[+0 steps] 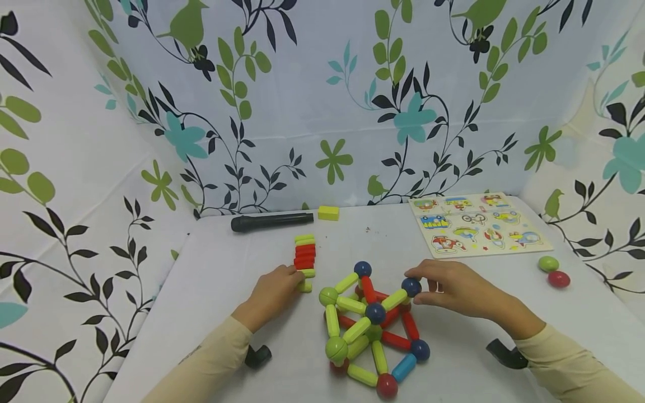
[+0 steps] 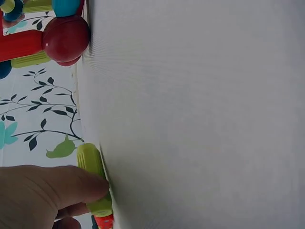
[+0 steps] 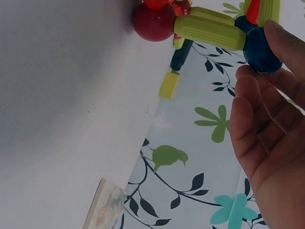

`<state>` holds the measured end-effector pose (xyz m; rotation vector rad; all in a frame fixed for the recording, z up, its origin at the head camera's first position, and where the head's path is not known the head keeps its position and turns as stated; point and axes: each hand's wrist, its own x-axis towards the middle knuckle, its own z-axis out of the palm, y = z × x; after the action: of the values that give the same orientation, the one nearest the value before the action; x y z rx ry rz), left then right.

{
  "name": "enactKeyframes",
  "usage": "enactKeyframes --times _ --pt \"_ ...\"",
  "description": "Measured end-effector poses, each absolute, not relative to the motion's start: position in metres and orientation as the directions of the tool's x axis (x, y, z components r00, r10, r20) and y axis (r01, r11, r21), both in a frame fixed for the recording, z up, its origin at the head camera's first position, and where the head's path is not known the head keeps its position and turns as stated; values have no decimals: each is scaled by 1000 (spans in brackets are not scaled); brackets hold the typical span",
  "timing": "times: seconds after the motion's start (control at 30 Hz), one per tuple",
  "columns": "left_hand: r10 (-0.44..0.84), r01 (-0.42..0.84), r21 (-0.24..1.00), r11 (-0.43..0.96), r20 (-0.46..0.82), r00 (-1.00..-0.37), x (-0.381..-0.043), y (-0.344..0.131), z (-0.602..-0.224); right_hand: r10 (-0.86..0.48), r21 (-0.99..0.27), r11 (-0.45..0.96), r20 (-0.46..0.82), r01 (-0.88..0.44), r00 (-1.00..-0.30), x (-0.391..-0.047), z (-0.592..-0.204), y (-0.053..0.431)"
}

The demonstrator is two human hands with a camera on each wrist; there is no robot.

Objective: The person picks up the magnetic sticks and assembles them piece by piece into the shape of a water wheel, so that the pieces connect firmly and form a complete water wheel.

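Note:
A framework of magnetic rods and balls (image 1: 375,313) in green, red and blue stands on the table between the hands. At its upper right, my right hand (image 1: 453,285) pinches a dark blue ball (image 1: 411,287) between thumb and fingers. The right wrist view shows that blue ball (image 3: 262,50) joined to a green rod (image 3: 209,32). To the left, my left hand (image 1: 274,294) is at the near end of a row of loose rods (image 1: 304,252). Its thumb and fingers pinch a green rod (image 2: 93,164) at the table surface in the left wrist view.
A black microphone-like stick (image 1: 272,221) and a yellow block (image 1: 328,212) lie at the back. A picture puzzle board (image 1: 481,224) is back right, near a green egg shape (image 1: 548,263) and a red one (image 1: 559,279). Patterned cloth (image 1: 322,112) surrounds the table.

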<state>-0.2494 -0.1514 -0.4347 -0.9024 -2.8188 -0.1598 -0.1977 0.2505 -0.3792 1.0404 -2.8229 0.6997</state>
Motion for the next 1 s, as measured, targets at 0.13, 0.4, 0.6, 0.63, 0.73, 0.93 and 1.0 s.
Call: enactKeyframes --times 0.13,0.4,0.6,0.63,0.73,0.93,1.0 --pt "586 602 38 798 188 -788 -246 -153 -425 -605 -406 668 192 -623 -773 -198 -378 250" --pt "581 613 81 786 244 -777 -247 -153 -389 -606 -426 661 183 -618 -774 -202 -377 248" --pt "670 746 96 659 376 -640 -254 -129 -359 -605 -428 661 181 -616 -775 -203 -379 249" --pt "694 772 85 630 385 -608 -255 -123 -352 -606 -427 661 181 -617 -775 -203 -379 250" --pt "761 832 52 552 376 -528 -258 -98 -333 -608 -427 658 186 -621 -772 -203 -381 251" --pt "858 882 -12 471 239 -455 -259 -51 -313 -613 -445 638 199 -628 -764 -202 -381 253" --pt "874 883 -40 467 172 -454 -259 -36 -314 -613 -451 636 199 -626 -765 -202 -381 253"
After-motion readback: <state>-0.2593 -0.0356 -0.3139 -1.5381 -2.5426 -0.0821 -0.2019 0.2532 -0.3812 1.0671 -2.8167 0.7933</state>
